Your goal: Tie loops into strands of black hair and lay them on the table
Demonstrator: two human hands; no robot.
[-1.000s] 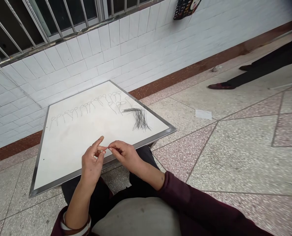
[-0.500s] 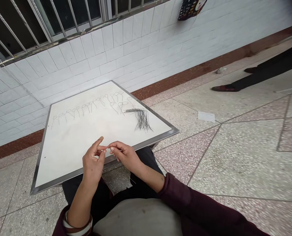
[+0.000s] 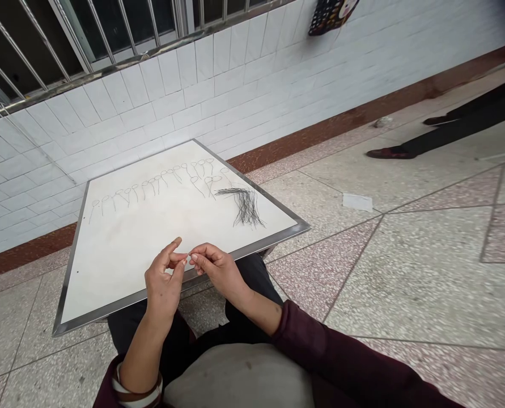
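Dark strands [image 3: 247, 207], hair-thin and wispy, lie bunched and bent just right of the frame's centre on the white counter [image 3: 116, 255], with single looped strands [image 3: 158, 186] rowed up to the left. At lower centre, left hand [image 3: 165, 280] and right hand [image 3: 222, 272] meet, fingers pinched, anything between too fine to make out.

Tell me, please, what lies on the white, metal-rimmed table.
The white, metal-rimmed table bears thin dark looped strands, mostly in a row, and a tangled heap of fine black strands. The left hand and right hand cover part of its near edge; anything beneath is hidden.
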